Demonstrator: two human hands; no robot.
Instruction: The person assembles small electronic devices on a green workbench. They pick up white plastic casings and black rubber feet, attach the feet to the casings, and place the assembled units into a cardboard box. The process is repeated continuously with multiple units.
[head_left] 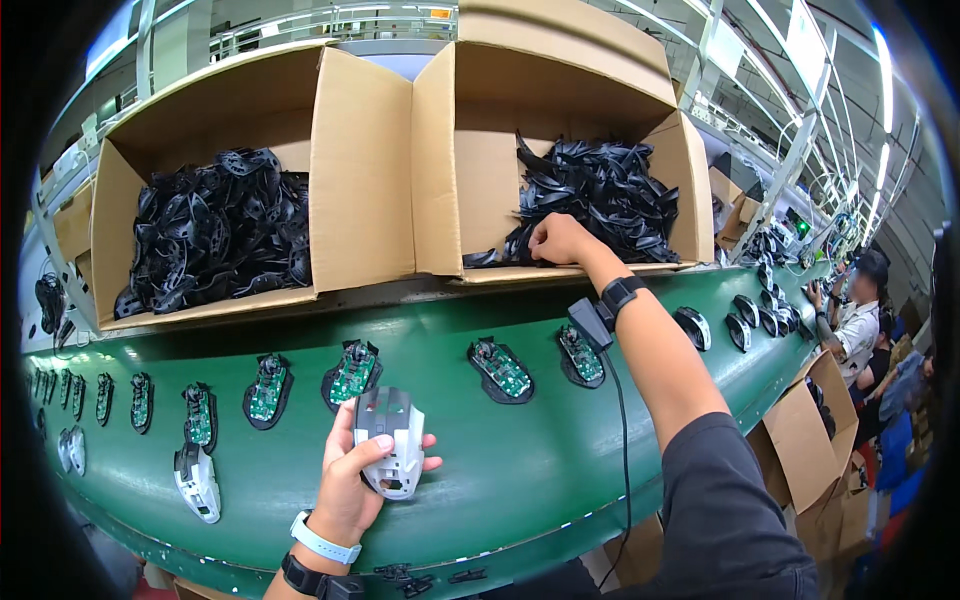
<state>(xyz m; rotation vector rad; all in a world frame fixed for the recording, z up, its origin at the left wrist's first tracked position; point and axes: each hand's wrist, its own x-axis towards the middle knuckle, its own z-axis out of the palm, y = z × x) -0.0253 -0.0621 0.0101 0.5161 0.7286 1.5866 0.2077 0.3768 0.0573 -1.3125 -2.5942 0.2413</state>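
Note:
A computer mouse top shell point(400, 462), white with a dark grey upper part and cut-out openings, is gripped in my left hand point(350, 480), thumb across its near face. It is held above the green work surface point(500, 450). My right hand point(562, 240) reaches over the front edge of the right cardboard box point(435, 180), fingers curled at the pile of thin black curved plastic pieces point(610, 205). What its fingertips grip, if anything, is hidden. Mouse bases with green circuit boards point(352, 372) lie just beyond the held shell, and another point(580, 355) lies below my right forearm.
The left cardboard box point(360, 180) holds black plastic shells point(220, 230). More mouse bases point(266, 392) line the surface, with a white-and-grey shell point(198, 485) at front left. A black cable point(622, 450) hangs from my right wrist device. Co-workers point(858, 310) sit at far right beside an open carton point(800, 440).

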